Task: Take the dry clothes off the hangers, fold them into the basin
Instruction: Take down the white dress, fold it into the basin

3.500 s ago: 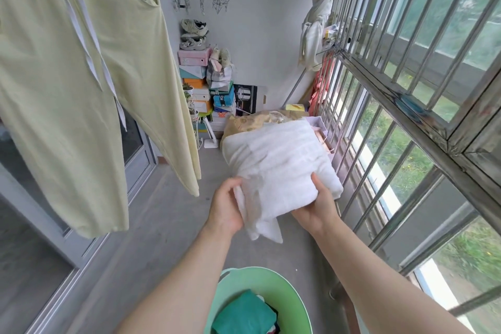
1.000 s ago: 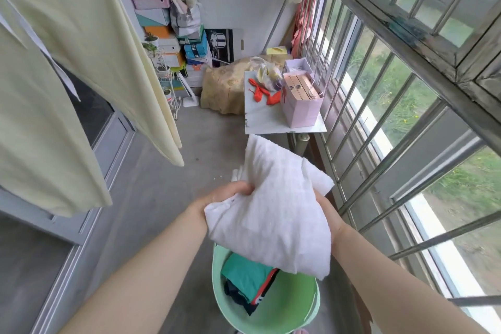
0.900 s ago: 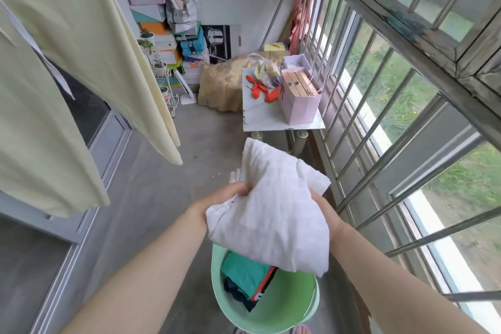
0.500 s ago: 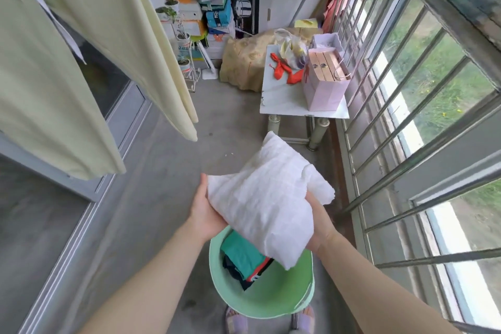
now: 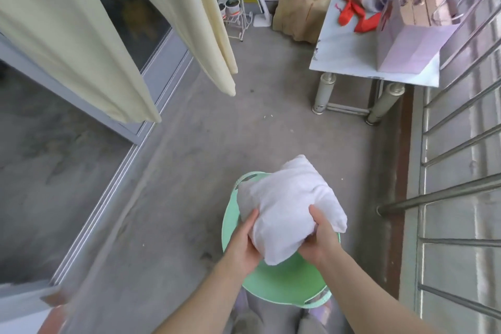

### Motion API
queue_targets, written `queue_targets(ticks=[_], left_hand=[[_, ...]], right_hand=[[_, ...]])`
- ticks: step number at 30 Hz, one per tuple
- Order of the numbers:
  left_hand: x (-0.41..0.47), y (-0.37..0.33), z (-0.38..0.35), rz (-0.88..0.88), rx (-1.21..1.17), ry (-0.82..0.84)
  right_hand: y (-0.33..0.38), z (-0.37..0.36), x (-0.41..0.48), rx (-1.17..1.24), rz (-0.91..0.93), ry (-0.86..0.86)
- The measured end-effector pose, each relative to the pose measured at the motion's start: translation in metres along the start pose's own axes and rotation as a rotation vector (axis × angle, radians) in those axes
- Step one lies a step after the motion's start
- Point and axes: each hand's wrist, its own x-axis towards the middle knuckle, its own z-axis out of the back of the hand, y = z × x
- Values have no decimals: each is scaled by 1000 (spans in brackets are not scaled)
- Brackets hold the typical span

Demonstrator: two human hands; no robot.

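Lower now: folded white garment [image 5: 290,206] over the green basin [image 5: 284,282]
I see left hand [image 5: 244,245] and right hand [image 5: 321,243] gripping its near end; it hides the basin's far half.

A single wide-angle camera, worn on the person's head, covers the scene. It faces forward and steeply down onto the balcony floor [image 5: 203,171]. Both forearms enter from the bottom edge. The left hand [image 5: 244,247] and right hand [image 5: 320,241], gripping the white cloth [image 5: 287,206], lie close below the lens, over the basin [image 5: 284,282]. The bench [image 5: 347,57] stands farther off at upper right. The window bars [image 5: 439,196] run along the right edge.
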Motion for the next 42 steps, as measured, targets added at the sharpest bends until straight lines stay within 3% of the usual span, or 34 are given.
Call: queue_targets(ticks=[7, 11, 16, 23, 27, 30, 34, 36, 38, 40, 42], left_hand=[[64, 44, 58, 193, 3, -75], [132, 50, 89, 202, 215, -191], [191, 51, 113, 145, 238, -387], [268, 79, 172, 3, 189, -406], [297, 94, 202, 22, 344, -454], [313, 103, 213, -118, 592, -479], [310, 99, 209, -320, 1060, -603], [303, 96, 204, -506, 1272, -538], [304, 94, 201, -656, 1456, -408], [312, 94, 202, -633, 1599, -303], [323, 97, 204, -492, 1673, -269]], right_hand=[[-36, 40, 73, -36, -77, -164], [-48, 58, 129, -44, -76, -169], [-64, 78, 188, -70, -105, -203], [-88, 123, 271, -112, -65, -219], [-81, 144, 311, -218, 42, -246], [-84, 146, 330, -563, 124, -298], [-92, 140, 331, -1279, 580, -565], [-95, 133, 328, -1526, 865, -451], [-98, 126, 333, -1695, 1011, -208], [-100, 120, 339, -1868, 967, -18], [-99, 116, 347, -2024, 817, 25]])
